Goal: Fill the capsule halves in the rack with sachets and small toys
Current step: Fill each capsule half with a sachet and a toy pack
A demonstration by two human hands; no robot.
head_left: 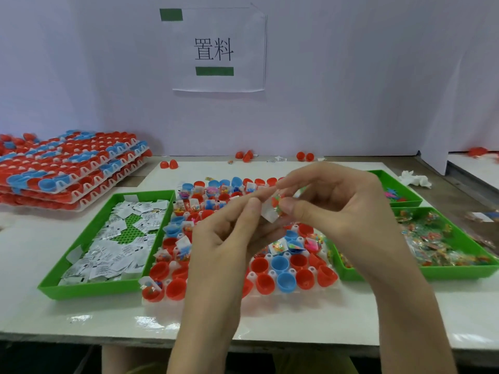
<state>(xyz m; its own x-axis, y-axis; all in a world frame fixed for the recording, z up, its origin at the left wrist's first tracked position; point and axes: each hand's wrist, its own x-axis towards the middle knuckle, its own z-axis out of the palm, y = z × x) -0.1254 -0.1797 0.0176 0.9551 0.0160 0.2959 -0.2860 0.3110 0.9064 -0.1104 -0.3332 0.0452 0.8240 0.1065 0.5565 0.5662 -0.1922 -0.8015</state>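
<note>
Forearms ran off the bottom edge, crossing bare board (297,319). The left hand (229,238) and right hand (332,206) pinched one blurred packet (270,210) above the rack (310,292), hiding its middle capsule halves (279,263). Green trays (89,288) flanked it closely.

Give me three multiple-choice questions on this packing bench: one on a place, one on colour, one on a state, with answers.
1. Where does the sachet tray lie relative to the rack?
A) to its right B) to its left C) behind it
2. What colours are the capsule halves?
A) green and yellow B) all white C) red and blue
3. How is the small packet held?
A) lying loose on the bench B) pinched by both hands C) by one hand alone
Answers: B, it sits along the rack's left side; C, only red and blue cups show; B, the left hand and right hand both pinch it.
</note>
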